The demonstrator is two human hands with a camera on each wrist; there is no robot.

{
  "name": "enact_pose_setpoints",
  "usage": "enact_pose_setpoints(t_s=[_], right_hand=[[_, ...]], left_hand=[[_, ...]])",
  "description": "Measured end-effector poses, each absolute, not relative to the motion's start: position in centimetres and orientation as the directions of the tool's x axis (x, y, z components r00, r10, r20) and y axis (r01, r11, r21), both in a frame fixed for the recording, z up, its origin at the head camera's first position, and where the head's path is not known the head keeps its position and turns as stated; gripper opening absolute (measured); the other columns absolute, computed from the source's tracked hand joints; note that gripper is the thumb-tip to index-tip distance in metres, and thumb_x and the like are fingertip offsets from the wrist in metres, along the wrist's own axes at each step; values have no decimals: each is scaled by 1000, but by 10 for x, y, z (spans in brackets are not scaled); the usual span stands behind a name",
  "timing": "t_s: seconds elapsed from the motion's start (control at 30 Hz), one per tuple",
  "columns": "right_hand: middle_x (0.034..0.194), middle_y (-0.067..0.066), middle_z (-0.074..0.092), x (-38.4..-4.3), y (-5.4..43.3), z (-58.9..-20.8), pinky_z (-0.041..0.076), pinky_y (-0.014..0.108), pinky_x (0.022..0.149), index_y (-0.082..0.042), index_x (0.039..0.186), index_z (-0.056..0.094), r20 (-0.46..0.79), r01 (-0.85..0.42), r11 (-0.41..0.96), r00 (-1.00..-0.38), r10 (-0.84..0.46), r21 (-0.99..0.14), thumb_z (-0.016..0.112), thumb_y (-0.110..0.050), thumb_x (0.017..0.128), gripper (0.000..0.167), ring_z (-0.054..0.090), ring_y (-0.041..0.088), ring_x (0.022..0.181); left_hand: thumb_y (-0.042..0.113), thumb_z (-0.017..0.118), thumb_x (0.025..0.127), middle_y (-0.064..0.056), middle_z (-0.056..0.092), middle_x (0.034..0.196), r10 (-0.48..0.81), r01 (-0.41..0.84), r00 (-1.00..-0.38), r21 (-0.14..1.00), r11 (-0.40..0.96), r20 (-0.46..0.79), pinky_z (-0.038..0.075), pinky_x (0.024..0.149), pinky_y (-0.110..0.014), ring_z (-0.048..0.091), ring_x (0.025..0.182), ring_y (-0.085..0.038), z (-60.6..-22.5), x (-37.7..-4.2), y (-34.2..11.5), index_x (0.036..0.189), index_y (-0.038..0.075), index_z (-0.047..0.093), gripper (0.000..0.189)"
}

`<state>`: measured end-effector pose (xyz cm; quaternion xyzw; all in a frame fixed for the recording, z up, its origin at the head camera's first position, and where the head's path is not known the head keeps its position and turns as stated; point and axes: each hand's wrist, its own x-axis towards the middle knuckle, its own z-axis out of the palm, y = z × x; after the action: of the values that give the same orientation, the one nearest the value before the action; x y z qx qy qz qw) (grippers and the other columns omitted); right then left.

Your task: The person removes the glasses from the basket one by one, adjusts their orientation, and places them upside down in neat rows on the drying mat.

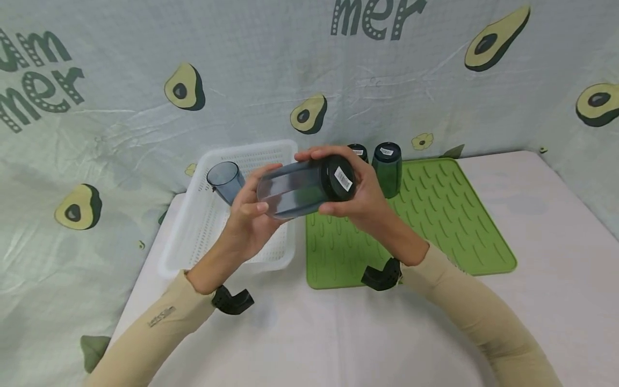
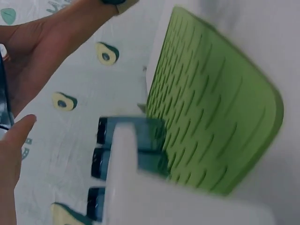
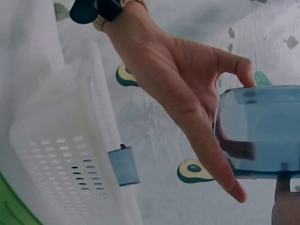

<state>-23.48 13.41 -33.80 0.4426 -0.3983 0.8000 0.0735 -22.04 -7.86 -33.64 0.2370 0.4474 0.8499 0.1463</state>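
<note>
Tumbler [image 1: 292, 188], see-through and blue-grey with a black base, was held up on its side above the worktop [image 1: 333, 338], a white label [image 1: 344, 179] showing on the base. The left hand [image 1: 251, 223] gripped the rim end, its thumb on the near side and its other fingers curled round the far side. The right hand [image 1: 366, 194] clasped the base end, fingers over the top and thumb underneath. Seen from the head, the tumbler overlapped the right edge of a white perforated basket [image 1: 181, 231] and the left part of a green ridged mat [image 1: 445, 215]. Inside the basket leaned a blue-grey cup [image 1: 227, 180], its top rising above the rim in the right wrist view. At the mat's far left corner stood an upturned dark tumbler [image 1: 388, 174], its base labelled; just beside it another upturned tumbler [image 1: 359, 151] was partly hidden by the right hand. The left wrist view showed a third dark tumbler [image 2: 96, 204] in that row, partly covered by a blurred white shape. Black wrist mounts [image 1: 382, 275] sat by the ends of beige sleeves [image 1: 464, 306]. Behind hung an avocado-printed cloth [image 1: 126, 140].
</note>
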Motion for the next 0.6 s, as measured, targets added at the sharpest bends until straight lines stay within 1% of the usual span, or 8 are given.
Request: enact_pose_setpoints(t_s=[0.07, 0.17, 0.27, 0.33, 0.47, 0.6], right_hand=[[133, 6, 62, -233, 133, -335, 43, 39, 110, -18, 133, 62, 768, -463, -684, -599, -228, -564, 90, -28, 79, 63, 53, 29, 130], [137, 7, 59, -230, 131, -330, 40, 41, 113, -17, 137, 58, 782, -458, -705, -581, -224, -542, 90, -29, 79, 67, 51, 29, 132], [139, 6, 58, -227, 129, -328, 40, 41, 113, -17, 138, 58, 803, -471, -715, -557, -214, -517, 90, -30, 78, 69, 49, 27, 135], [138, 5, 60, -225, 127, -329, 41, 39, 112, -17, 136, 59, 810, -485, -714, -553, -197, -505, 91, -29, 77, 68, 50, 25, 134], [133, 5, 63, -222, 125, -329, 43, 37, 110, -17, 134, 61, 798, -492, -713, -582, -157, -499, 92, -27, 77, 66, 54, 23, 129], [129, 6, 66, -220, 126, -327, 44, 37, 108, -16, 130, 64, 785, -514, -692, -607, -125, -507, 94, -24, 74, 64, 57, 24, 126]], left_hand=[[0, 47, 78, -8, 47, 133, 467, -64, -841, 808, -585, 272, 57, 89, -36, 52, 116, -23, -338, -220, -75, 138, 14, 47, 61], [-1, 54, 78, -9, 49, 132, 454, -85, -843, 761, -643, 289, 58, 89, -36, 54, 114, -24, -340, -219, -71, 139, 12, 46, 63], [-1, 61, 77, -9, 51, 129, 442, -82, -840, 732, -677, 315, 58, 87, -33, 56, 110, -23, -341, -216, -70, 138, 10, 44, 65], [-2, 62, 77, -9, 52, 128, 440, -79, -838, 726, -683, 322, 59, 85, -32, 57, 108, -22, -342, -215, -71, 138, 10, 45, 64], [-2, 62, 77, -9, 52, 128, 443, -81, -835, 722, -687, 327, 59, 86, -33, 57, 109, -22, -343, -213, -70, 137, 10, 45, 64], [-1, 62, 78, -9, 51, 130, 467, -86, -819, 734, -673, 332, 58, 87, -33, 57, 109, -22, -341, -214, -70, 138, 10, 44, 63]])
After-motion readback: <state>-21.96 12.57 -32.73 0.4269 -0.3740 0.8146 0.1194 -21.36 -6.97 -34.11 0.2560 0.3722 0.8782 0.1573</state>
